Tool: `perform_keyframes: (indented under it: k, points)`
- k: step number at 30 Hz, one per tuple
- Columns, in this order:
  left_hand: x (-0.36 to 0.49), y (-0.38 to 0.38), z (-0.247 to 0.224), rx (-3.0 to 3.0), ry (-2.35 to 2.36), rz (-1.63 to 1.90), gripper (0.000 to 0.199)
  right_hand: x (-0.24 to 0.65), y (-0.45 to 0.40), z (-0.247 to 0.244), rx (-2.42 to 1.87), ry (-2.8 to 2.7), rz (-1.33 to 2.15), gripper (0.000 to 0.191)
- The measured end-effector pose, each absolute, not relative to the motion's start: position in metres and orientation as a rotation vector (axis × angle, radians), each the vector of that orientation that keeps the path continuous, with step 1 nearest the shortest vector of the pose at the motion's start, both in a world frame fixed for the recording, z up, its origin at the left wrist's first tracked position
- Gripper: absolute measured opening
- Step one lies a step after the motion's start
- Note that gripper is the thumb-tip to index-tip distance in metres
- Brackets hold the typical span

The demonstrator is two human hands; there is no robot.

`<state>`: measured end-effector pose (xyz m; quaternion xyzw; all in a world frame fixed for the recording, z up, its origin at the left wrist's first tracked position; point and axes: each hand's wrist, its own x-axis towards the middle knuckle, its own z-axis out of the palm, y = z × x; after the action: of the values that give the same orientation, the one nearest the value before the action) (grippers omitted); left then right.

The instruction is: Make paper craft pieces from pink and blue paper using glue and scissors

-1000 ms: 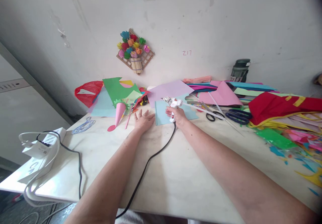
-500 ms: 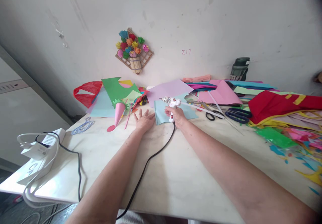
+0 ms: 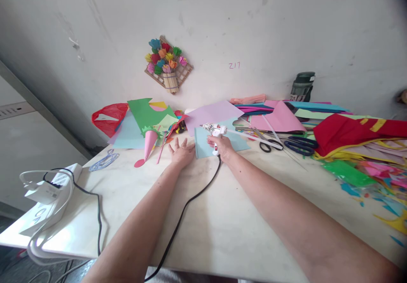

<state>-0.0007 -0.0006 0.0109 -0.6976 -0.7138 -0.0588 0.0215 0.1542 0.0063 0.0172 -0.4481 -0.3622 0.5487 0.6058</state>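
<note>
My right hand (image 3: 225, 148) is wrapped round the handle of a white hot glue gun (image 3: 216, 135), whose nozzle points left above a light blue paper sheet (image 3: 206, 148). A long white glue stick (image 3: 251, 138) sticks out of its back, and a black cord (image 3: 187, 206) runs from the handle towards me. Flat on the table, fingers spread, my left hand (image 3: 182, 154) lies just left of the blue sheet. Farther left are a pink paper cone (image 3: 150, 144) with a green fringed rim and a red paper disc (image 3: 139, 163).
A white power strip (image 3: 68, 185) with a plugged-in adapter is at the left edge. Scissors (image 3: 299, 145), a red cloth (image 3: 343, 132) and paper scraps (image 3: 386, 189) lie on the right. Paper sheets (image 3: 211, 115) and a dark bottle (image 3: 302, 87) line the wall.
Both hands and the glue gun hold nearly the same place. The whole view has shifted very slightly.
</note>
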Motion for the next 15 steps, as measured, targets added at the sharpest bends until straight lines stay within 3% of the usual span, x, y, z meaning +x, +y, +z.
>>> perform_keyframes:
  k: [15]
  points:
    - [0.0043,-0.0023,0.0098,-2.215,-2.172,-0.242,0.044,0.1537,0.0074,0.0149,-1.022,-0.862,1.249,0.024]
